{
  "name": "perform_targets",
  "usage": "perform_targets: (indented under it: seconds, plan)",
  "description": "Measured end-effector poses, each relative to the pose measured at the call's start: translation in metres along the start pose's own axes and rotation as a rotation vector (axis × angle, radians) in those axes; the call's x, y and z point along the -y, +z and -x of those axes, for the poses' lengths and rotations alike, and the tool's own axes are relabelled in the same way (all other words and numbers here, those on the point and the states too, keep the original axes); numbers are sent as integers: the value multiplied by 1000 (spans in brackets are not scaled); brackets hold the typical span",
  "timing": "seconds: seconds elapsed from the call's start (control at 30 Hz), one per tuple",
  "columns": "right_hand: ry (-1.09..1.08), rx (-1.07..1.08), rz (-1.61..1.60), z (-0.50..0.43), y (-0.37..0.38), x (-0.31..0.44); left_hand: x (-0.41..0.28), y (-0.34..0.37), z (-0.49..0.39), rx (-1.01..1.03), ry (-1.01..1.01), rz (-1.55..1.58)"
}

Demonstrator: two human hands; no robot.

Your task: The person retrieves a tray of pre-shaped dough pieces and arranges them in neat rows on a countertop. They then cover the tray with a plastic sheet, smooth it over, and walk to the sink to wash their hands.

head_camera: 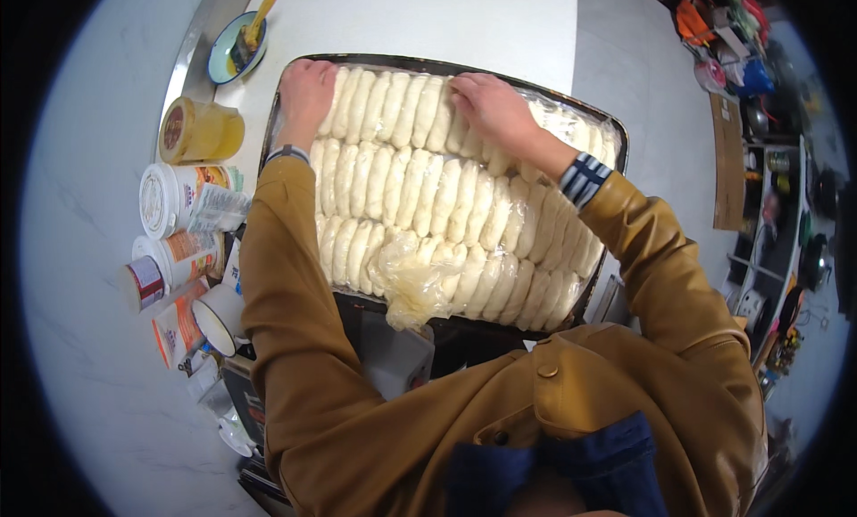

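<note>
A dark rectangular baking tray (619, 132) lies before me, holding three rows of pale dough rolls (418, 182) side by side. Clear plastic film (552, 125) covers the rolls, and a crumpled clump of it lies at the near edge. My left hand (308, 92) rests at the tray's far left corner, its fingertips curled at the rim and the film. On the film near the far edge, around the middle, is my right hand (492, 105), its fingers bent over the rolls. Whether either hand pinches the film cannot be told.
Left of the tray stand an enamel bowl (221, 58) with a brush (264, 11), a jar of yellow contents (204, 130), white plastic tubs (161, 201) and an enamel mug (217, 319). The tray sits on a white worktop (428, 21). Loaded shelves (770, 249) stand at the far right.
</note>
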State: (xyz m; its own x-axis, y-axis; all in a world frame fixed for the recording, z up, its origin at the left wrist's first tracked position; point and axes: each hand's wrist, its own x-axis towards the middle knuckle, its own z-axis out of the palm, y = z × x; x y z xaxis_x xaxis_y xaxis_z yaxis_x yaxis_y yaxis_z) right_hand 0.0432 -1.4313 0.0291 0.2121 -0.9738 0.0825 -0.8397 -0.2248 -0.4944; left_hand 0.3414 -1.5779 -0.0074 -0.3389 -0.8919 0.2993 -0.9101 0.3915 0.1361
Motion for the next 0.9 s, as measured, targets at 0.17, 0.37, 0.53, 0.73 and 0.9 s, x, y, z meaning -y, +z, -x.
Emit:
perform_targets:
  seconds: [0.17, 0.37, 0.53, 0.73, 0.9]
  plan:
    - [334, 14, -80, 48, -43, -39, -7, -16, 20, -178, 27, 73]
    - [273, -156, -32, 89, -59, -71, -26, -44, 48, -91, 12, 86]
    - [327, -220, 215, 130, -71, -103, -52, -88, 81, -45, 7, 37]
    - [225, -196, 83, 142, -66, -128, -130, -150, 138, -68, 25, 136]
    - [44, -191, -26, 160, -78, -128, -241, -168, 231, -40, 36, 271]
